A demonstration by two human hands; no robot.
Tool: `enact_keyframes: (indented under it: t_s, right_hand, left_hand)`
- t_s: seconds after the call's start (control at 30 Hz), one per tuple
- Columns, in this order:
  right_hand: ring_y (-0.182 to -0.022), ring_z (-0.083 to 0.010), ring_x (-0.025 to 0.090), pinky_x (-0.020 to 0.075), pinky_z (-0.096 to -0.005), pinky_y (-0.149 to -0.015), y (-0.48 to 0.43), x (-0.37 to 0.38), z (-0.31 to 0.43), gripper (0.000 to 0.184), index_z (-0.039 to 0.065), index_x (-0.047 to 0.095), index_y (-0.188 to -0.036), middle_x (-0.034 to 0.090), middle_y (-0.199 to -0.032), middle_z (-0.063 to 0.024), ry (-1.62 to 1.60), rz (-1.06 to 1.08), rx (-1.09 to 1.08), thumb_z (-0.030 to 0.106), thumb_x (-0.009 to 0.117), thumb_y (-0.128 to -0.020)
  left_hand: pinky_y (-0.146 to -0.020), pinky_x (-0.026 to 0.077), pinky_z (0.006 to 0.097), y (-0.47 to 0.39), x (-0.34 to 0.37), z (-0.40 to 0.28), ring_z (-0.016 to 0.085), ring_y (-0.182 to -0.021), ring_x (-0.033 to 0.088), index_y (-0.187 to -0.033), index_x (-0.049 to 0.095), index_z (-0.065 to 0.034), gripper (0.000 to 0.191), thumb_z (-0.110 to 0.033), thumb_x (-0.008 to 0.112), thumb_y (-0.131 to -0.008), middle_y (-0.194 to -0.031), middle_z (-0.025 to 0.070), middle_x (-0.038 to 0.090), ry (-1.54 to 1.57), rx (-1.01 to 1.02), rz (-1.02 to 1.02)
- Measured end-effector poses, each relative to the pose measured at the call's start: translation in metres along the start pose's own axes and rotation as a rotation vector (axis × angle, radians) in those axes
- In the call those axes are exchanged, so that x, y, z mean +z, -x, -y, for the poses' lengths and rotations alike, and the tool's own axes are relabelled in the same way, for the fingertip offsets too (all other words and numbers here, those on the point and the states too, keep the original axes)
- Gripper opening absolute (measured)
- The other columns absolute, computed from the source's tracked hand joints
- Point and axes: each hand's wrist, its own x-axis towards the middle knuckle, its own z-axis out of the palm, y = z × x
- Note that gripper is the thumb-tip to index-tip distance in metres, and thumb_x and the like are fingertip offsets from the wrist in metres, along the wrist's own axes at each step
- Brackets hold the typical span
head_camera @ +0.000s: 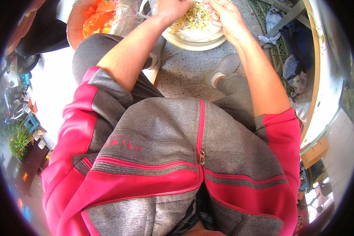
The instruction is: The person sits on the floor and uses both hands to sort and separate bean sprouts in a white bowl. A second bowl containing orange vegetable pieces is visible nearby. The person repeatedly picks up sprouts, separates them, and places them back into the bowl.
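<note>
Bean sprouts [196,20] with yellow heads lie in a pale round basin [194,44] at the top of the view. My left hand [175,8] reaches over the basin's left side, its fingers partly cut off by the picture's edge; what it holds cannot be told. Above the right part of the basin, my right hand [222,16] has its thumb and fingers pinched together on pale sprout stems. Left of the basin stands a wide tub [73,29] holding orange plastic bags [98,17] and clear plastic bags [129,22].
My knees and shoes flank the speckled floor [180,76] below the basin. At the right is a curved table edge [315,59] with bundled cloths and bags [295,67] beside it. Another person's dark-clad leg [44,35] is at the upper left. Green plants [17,141] stand far left.
</note>
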Motion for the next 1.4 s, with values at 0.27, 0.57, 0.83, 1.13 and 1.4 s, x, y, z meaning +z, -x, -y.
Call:
enact_keyframes:
  t_s: [0.27, 0.57, 0.83, 1.13, 1.4]
  right_hand:
    - [-0.063, -0.0051, 0.055, 0.0409, -0.0197, -0.052, -0.001, -0.001, -0.002, 0.016, 0.010, 0.066, -0.102, 0.063, -0.083, 0.0015, 0.041, -0.051, -0.042, 0.023, 0.057, -0.106]
    - [-0.073, -0.0070, 0.062, 0.0469, -0.0206, -0.059, -0.004, 0.007, -0.005, 0.019, 0.009, 0.067, -0.111, 0.068, -0.092, -0.0005, 0.091, -0.096, 0.007, 0.024, 0.057, -0.106]
    - [-0.093, -0.0115, 0.068, 0.0553, -0.0269, -0.079, 0.000, 0.007, 0.001, 0.021, 0.002, 0.069, -0.119, 0.072, -0.107, -0.0052, 0.025, 0.030, -0.193, 0.013, 0.064, -0.102]
    - [-0.094, -0.0117, 0.068, 0.0553, -0.0278, -0.082, -0.003, 0.011, 0.002, 0.019, -0.001, 0.072, -0.114, 0.074, -0.104, -0.0048, 0.324, 0.041, -0.311, 0.010, 0.067, -0.100]
    - [-0.088, -0.0106, 0.066, 0.0547, -0.0285, -0.077, -0.004, 0.009, -0.002, 0.015, 0.001, 0.072, -0.109, 0.073, -0.096, -0.0045, 0.488, 0.026, -0.347, 0.012, 0.066, -0.100]
  left_hand:
    - [-0.068, 0.053, 0.0297, 0.000, -0.022, 0.013, 0.013, -0.073, 0.066, -0.089, 0.074, -0.0046, 0.021, -0.025, 0.070, -0.093, -0.081, 0.0053, 0.072, 0.469, -0.103, 0.108]
    - [-0.084, 0.055, 0.0419, -0.014, 0.001, 0.009, 0.027, -0.086, 0.074, -0.091, 0.076, -0.0058, 0.037, -0.042, 0.070, -0.090, -0.088, 0.0137, 0.077, 0.113, -0.065, -0.110]
    - [-0.064, 0.052, 0.0279, 0.000, -0.031, -0.014, 0.009, -0.068, 0.065, -0.089, 0.075, -0.0033, 0.018, -0.018, 0.070, -0.098, -0.080, 0.0023, 0.074, 0.581, -0.023, 0.133]
    - [-0.073, 0.056, 0.0327, 0.022, -0.055, -0.036, 0.017, -0.077, 0.073, -0.096, 0.079, -0.0062, 0.018, -0.023, 0.077, -0.090, -0.083, 0.0093, 0.077, 0.173, 0.247, 0.124]
    - [-0.073, 0.057, 0.0359, 0.014, -0.040, -0.021, 0.021, -0.073, 0.074, -0.091, 0.080, -0.0079, 0.023, -0.029, 0.075, -0.086, -0.079, 0.0124, 0.076, 0.338, -0.008, -0.030]
